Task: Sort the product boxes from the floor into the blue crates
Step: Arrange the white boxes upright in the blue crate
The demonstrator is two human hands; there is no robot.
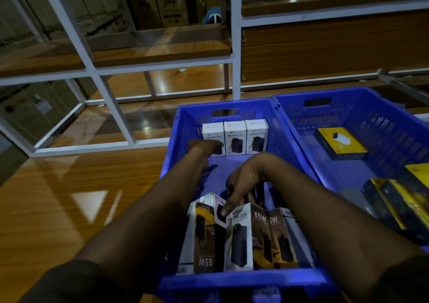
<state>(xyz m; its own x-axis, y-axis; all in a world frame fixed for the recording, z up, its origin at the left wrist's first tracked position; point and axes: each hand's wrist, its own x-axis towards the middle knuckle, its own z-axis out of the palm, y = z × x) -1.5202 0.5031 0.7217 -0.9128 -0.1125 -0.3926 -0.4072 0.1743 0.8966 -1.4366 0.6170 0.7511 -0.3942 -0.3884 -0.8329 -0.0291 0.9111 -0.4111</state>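
A blue crate point(241, 279) stands in front of me on the floor. Three white "Halley 20K" boxes point(235, 135) stand upright in a row against its far wall. My left hand point(204, 146) reaches to the leftmost of them and touches its lower front; its fingers are partly hidden. Several more boxes point(241, 235) lie jumbled at the crate's near end. My right hand point(241, 186) hangs over that pile, fingers curled down, fingertips on a white box top. A second blue crate point(348, 103) to the right holds yellow-and-black boxes point(340, 143).
A glossy wooden floor point(69, 198) stretches to the left of the crates. White metal shelving frames point(111, 107) stand behind the crates, with wooden shelves and cardboard cartons point(171, 5) further back.
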